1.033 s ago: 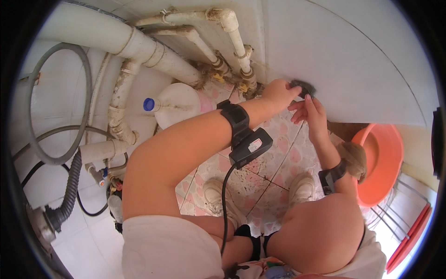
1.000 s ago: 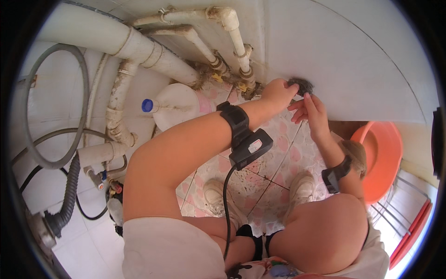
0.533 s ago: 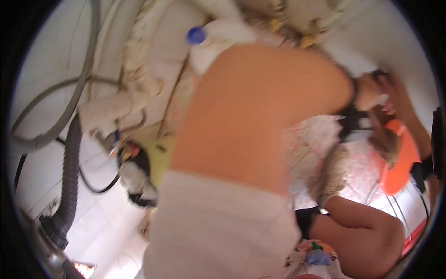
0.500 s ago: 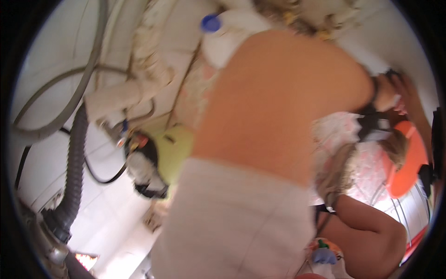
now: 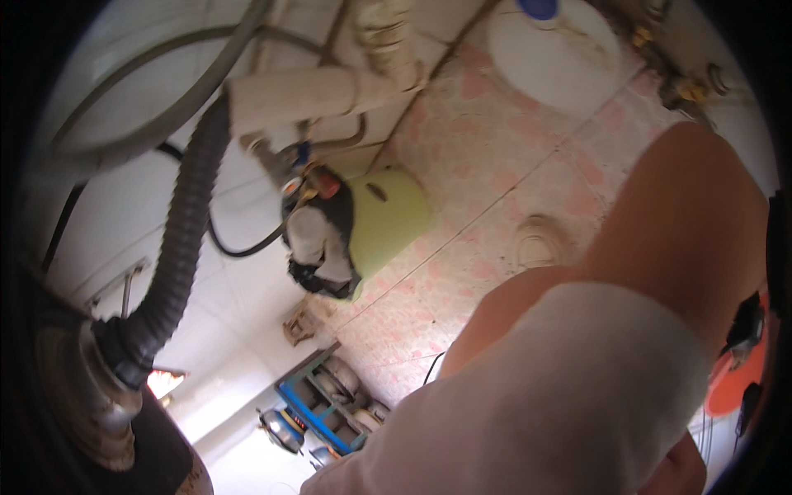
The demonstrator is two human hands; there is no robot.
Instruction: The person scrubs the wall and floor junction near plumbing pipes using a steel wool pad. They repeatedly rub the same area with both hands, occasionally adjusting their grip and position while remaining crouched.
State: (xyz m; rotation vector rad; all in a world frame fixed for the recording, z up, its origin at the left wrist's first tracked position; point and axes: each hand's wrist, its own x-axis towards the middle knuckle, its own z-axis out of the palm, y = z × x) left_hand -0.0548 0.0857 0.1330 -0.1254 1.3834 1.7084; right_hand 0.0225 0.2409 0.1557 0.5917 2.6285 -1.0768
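My left arm, in a white sleeve (image 5: 561, 396), crosses the lower right of the picture. Its bare elbow (image 5: 689, 190) is bent, and the forearm runs down to the right rim. The hand at its end does not show. Close to that end are a small black thing (image 5: 745, 326), too dark to name, and a flat orange piece (image 5: 734, 379) cut off by the rim. My right hand is out of the picture. Below the sleeve is a patch of bare skin (image 5: 681, 470), possibly a leg.
A corrugated drain hose (image 5: 186, 223) and a pale pipe (image 5: 297, 95) occupy the left. Beside them stands a yellow-green bin (image 5: 388, 214) with a black liner. A white jug (image 5: 553, 54) rests on pink-patterned tiles (image 5: 487, 157). Pots fill a blue-edged rack (image 5: 301, 404) below.
The surroundings have shifted right and upward in the picture. Both hands, visible together at the right half a second ago, are out of sight. More floor and the pot rack have appeared.
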